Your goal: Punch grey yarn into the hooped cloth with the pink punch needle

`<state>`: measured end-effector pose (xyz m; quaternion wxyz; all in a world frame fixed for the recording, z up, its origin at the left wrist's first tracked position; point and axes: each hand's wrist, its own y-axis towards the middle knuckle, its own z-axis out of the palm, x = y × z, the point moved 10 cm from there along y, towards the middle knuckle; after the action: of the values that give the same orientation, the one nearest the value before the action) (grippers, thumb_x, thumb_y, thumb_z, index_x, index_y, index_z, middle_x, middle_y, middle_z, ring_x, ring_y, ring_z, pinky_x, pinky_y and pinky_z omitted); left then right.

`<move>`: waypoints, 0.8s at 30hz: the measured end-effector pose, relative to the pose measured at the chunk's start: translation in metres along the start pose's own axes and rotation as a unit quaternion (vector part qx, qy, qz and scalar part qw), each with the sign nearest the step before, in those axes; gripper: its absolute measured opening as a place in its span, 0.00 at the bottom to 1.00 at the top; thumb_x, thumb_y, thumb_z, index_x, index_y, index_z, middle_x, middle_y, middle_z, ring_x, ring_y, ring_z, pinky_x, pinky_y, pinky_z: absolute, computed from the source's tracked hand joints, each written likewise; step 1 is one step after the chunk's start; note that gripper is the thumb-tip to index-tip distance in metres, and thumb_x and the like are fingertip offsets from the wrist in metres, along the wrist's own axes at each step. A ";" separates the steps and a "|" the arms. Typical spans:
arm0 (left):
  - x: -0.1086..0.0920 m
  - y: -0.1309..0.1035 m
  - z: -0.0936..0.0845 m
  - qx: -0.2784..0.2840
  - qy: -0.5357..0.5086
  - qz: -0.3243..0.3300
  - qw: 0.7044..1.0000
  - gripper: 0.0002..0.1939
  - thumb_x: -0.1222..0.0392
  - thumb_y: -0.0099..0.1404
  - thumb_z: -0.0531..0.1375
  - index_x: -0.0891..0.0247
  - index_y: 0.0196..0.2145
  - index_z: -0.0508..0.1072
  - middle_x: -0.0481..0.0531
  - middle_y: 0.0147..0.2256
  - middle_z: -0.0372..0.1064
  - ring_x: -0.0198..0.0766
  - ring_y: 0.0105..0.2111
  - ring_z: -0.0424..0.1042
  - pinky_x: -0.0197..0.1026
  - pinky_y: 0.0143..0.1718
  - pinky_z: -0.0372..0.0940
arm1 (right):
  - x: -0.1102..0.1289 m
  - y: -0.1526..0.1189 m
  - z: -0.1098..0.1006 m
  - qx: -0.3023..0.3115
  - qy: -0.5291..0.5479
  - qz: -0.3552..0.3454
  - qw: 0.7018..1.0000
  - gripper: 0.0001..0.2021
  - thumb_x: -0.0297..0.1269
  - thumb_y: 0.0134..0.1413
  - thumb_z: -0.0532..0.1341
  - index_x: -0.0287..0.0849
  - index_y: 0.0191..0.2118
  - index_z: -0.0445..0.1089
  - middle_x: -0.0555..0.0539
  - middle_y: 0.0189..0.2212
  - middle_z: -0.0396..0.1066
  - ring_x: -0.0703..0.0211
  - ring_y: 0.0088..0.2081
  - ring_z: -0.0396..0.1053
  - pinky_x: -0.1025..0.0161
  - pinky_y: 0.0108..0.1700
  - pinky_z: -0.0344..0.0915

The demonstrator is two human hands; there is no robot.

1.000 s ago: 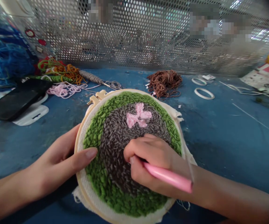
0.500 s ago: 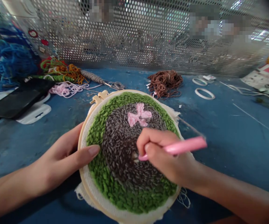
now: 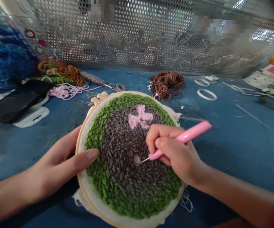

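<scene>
An embroidery hoop (image 3: 81,172) with fabric stretched in it fills the middle of the view, tilted toward me. Green yarn loops (image 3: 125,202) ring a dark grey yarn area (image 3: 118,136), with a pink yarn flower (image 3: 140,117) near the top. A small bare patch (image 3: 136,158) shows in the grey. My left hand (image 3: 68,158) grips the hoop's left rim, thumb on the front, other fingers hidden behind. My right hand (image 3: 175,150) is closed round a pink punch needle (image 3: 194,131). Its metal tip is at the bare patch, and a yarn strand runs from its back end.
Behind stands a perforated metal screen (image 3: 127,47). At left lie blue yarn (image 3: 6,63), a black phone-like slab (image 3: 15,101) and pink yarn (image 3: 64,91). Farther back are a grey yarn bundle (image 3: 91,78) and brown yarn (image 3: 166,84). White rings (image 3: 207,94) lie at right on the blue table (image 3: 234,136).
The punch needle has drawn back from the fabric, showing more of its metal tip, and its handle has tilted up more steeply. My left hand still holds the hoop, which appears slightly farther left.
</scene>
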<state>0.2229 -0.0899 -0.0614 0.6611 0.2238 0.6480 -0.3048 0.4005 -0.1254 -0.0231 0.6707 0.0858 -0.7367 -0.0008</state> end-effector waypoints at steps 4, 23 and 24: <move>0.002 -0.001 -0.001 -0.006 -0.001 -0.005 1.000 0.29 0.53 0.68 0.64 0.43 0.64 0.63 0.42 0.51 0.77 0.50 0.52 0.77 0.32 0.34 0.78 | 0.022 -0.003 0.025 0.073 -0.159 -0.086 0.981 0.09 0.25 0.51 0.52 0.40 0.23 0.64 0.54 0.18 0.63 0.70 0.21 0.59 0.70 0.25 0.55; 0.004 -0.006 -0.009 -0.032 -0.008 -0.015 0.999 0.35 0.56 0.64 0.65 0.47 0.66 0.61 0.48 0.50 0.79 0.54 0.53 0.75 0.34 0.34 0.77 | 0.023 -0.004 0.029 0.100 -0.206 -0.107 0.967 0.09 0.25 0.50 0.53 0.42 0.23 0.64 0.54 0.18 0.64 0.67 0.21 0.59 0.66 0.27 0.56; 0.005 -0.007 -0.010 -0.045 -0.013 -0.020 0.999 0.36 0.56 0.62 0.66 0.47 0.66 0.61 0.48 0.49 0.80 0.56 0.54 0.74 0.35 0.33 0.77 | 0.024 -0.005 0.032 0.111 -0.219 -0.118 0.962 0.09 0.25 0.50 0.53 0.42 0.24 0.64 0.54 0.18 0.64 0.67 0.21 0.59 0.65 0.28 0.57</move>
<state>0.2106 -0.0887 -0.0662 0.6731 0.1767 0.6565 -0.2911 0.3674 -0.1370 -0.0028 0.4744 0.2434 -0.8458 -0.0167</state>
